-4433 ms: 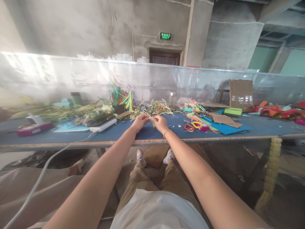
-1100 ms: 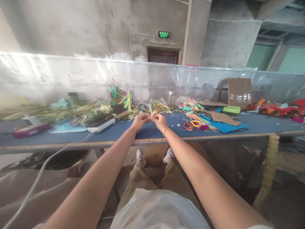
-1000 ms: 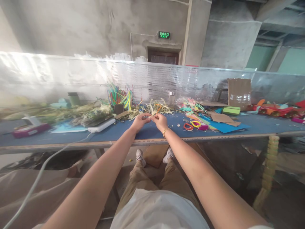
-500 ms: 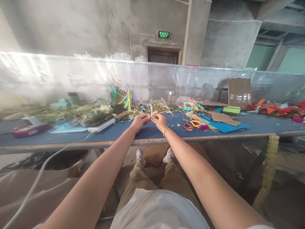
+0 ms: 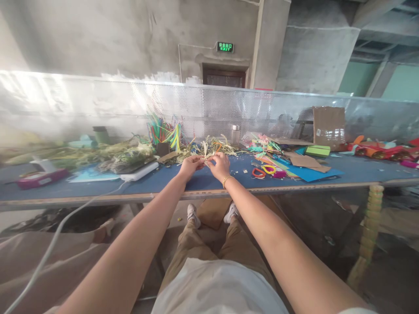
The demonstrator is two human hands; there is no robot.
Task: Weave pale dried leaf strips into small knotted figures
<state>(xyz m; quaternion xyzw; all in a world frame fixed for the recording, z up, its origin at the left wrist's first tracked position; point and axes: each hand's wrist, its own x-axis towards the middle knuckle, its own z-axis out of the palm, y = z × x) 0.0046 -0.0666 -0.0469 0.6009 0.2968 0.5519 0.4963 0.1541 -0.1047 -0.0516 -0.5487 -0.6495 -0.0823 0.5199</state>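
Observation:
Both hands meet over the middle of the blue table. My left hand is closed in a pinch on pale straw-like strips that fan up between the fingertips. My right hand, with a gold bracelet at its wrist, pinches the same strips from the other side. The fingers partly hide where the strips come together. Just behind the hands, more loose pale strips lie in a tangled heap.
Dried greenish strands and a white power strip lie to the left. Colourful pipe cleaners stand behind. To the right are scissors, blue sheets and cardboard pieces. A glass bottle stands near the perforated metal screen.
The right hand has shifted slightly, its fingers a little more raised over the strips. The strips now stand up more between the hands. The left hand has barely moved.

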